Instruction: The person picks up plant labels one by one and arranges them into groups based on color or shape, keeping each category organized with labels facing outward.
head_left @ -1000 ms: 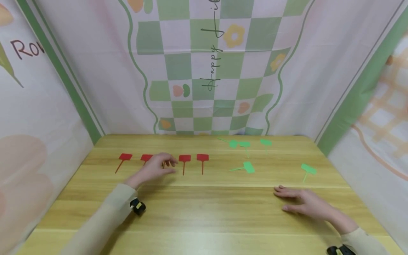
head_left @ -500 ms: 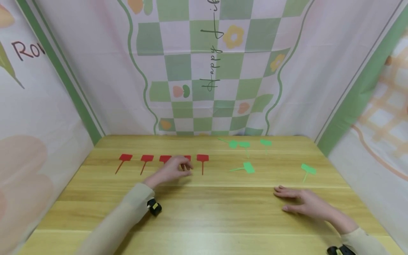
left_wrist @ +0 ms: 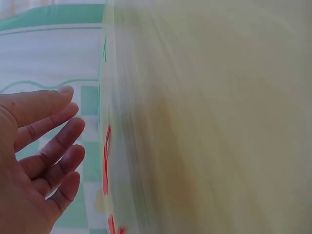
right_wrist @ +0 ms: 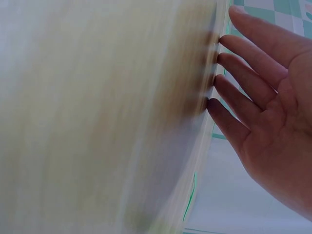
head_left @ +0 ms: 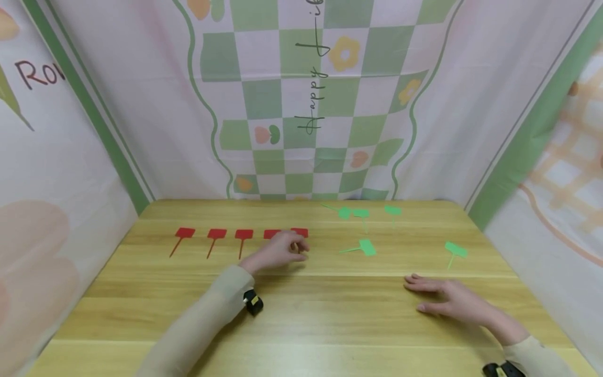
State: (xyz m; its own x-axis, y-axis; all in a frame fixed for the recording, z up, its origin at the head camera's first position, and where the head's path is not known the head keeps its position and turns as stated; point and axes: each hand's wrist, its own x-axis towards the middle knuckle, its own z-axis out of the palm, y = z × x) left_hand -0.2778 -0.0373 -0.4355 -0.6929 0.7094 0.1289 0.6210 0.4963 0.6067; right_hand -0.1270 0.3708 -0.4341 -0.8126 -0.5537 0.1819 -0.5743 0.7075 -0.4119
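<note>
Several red T-shaped plant labels lie in a row on the left half of the wooden table, from the leftmost red label (head_left: 185,232) to the rightmost red label (head_left: 302,231). My left hand (head_left: 278,249) hovers over the right end of this row, hiding the stems of the last two. Its loosely bent fingers (left_wrist: 66,136) hold nothing in the left wrist view. My right hand (head_left: 454,301) rests its fingertips on the table, fingers extended, below a green plant label (head_left: 456,250). In the right wrist view that palm (right_wrist: 273,122) is bare.
More green labels lie on the right half: one green label (head_left: 367,247) sideways near the middle, and several at the back, including another green label (head_left: 393,210). A patterned curtain (head_left: 306,104) hangs behind the wooden table (head_left: 301,324), and cloth flanks both sides.
My left hand has moved right along the red row, from the third label to the last two, uncovering those on its left. The labels and my right hand stay in place.
</note>
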